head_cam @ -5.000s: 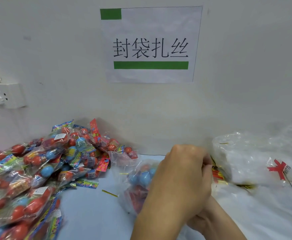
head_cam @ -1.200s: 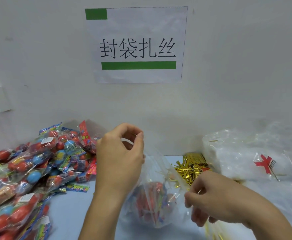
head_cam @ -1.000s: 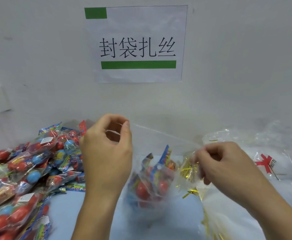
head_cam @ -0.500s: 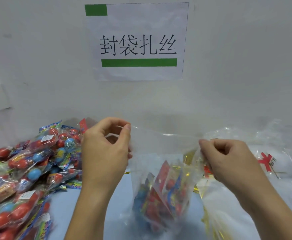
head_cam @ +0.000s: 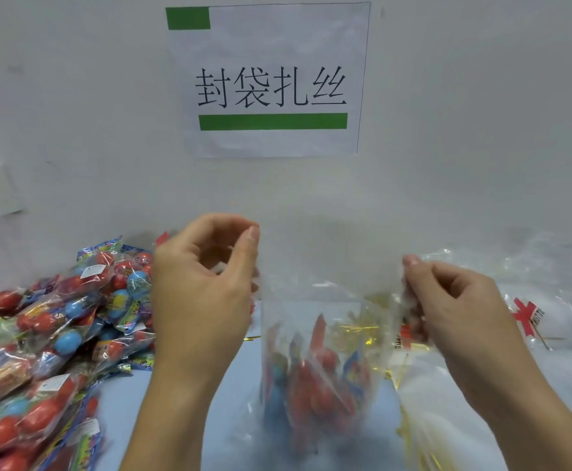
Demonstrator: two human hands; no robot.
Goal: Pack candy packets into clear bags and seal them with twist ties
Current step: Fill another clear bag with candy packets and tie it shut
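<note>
Left hand (head_cam: 199,297): pinches the left top corner of the clear bag (head_cam: 325,334) between thumb and forefinger, other fingers curled; raised above the desk (head_cam: 230,385).
Right hand (head_cam: 458,311): fingers curled, pinching the right top edge of the same bag, level with the left hand.
Clear bag: hangs stretched between the two hands, mouth pulled wide and upright, centre of view; lower part blurred.
Candy packets in bag (head_cam: 315,379): red and blue, gathered at the bag bottom, standing on end.
Change vs. 0.5 s ago: hands sit much the same distance apart; packets have sunk lower and bunched together at the bottom. Versus 1.2 s ago: the right hand has come up from low near the desk to the bag's edge.
Loose packet pile (head_cam: 50,338): heaped at left on the desk, unchanged.
Gold twist ties (head_cam: 362,331): seen through the bag, on the desk behind it, right of centre.
Spare bags (head_cam: 549,300): crumpled clear plastic at far right, with a red-marked label.
Wall sign (head_cam: 271,79): white sheet, black characters, green bars, above the hands.
</note>
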